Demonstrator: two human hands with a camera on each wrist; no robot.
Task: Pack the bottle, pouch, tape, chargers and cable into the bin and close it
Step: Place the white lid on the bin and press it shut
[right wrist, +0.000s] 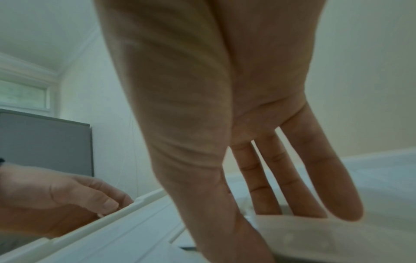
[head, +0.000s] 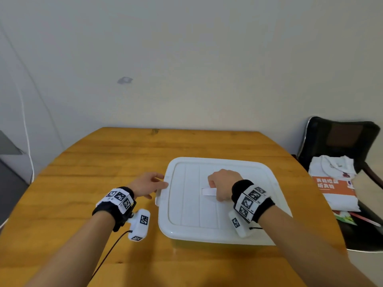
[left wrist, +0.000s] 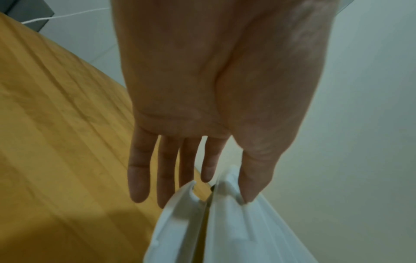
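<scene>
A white plastic bin (head: pixel 217 239) stands on the wooden table (head: pixel 99 162) with its white lid (head: pixel 186 204) lying on top, so the contents are hidden. My left hand (head: pixel 149 184) is at the lid's left edge. Its thumb (left wrist: pixel 254 178) touches the lid's rim (left wrist: pixel 227 192) and its straight fingers (left wrist: pixel 139 178) reach down beside the side latch (left wrist: pixel 180 213). At the lid's centre my right hand (head: pixel 222 183) pinches the lid handle (head: pixel 208 192). In the right wrist view the fingers (right wrist: pixel 281 178) go behind the handle (right wrist: pixel 303 234) and the thumb lies in front.
A black chair (head: pixel 342 137) at the right holds folded white cloth and an orange-printed bag (head: pixel 335 187). A white cord (head: pixel 27 131) runs down the wall at the left, near a grey cabinet (head: pixel 8 183). The wall stands right behind the table's far edge.
</scene>
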